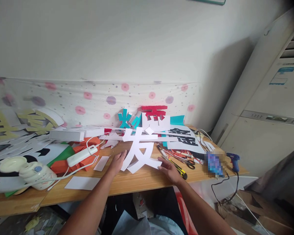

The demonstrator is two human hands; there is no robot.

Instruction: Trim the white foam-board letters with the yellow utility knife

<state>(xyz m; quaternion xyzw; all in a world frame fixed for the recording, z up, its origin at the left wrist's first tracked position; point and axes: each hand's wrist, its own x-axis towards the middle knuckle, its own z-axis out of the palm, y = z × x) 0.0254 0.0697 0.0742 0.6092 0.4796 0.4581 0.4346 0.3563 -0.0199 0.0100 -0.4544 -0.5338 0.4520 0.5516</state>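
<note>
A large white cut-out character (139,148) lies on the wooden table (142,181) in front of me. My left hand (117,162) rests at its lower left edge with fingers stretched out flat against it. My right hand (169,169) touches its lower right corner, fingers extended on the table. Neither hand grips anything. Behind the character stand more cut-out characters, turquoise (128,119), red (154,111) and a black-on-white sheet (183,137).
A yellow utility knife (178,168) and scissors (189,163) lie right of my right hand. A blue glue gun (233,161) sits near the table's right edge. White power adapter (82,156), small desk fan (31,171), loose white sheets (82,182) and orange-green scraps lie left. An air conditioner (271,98) stands right.
</note>
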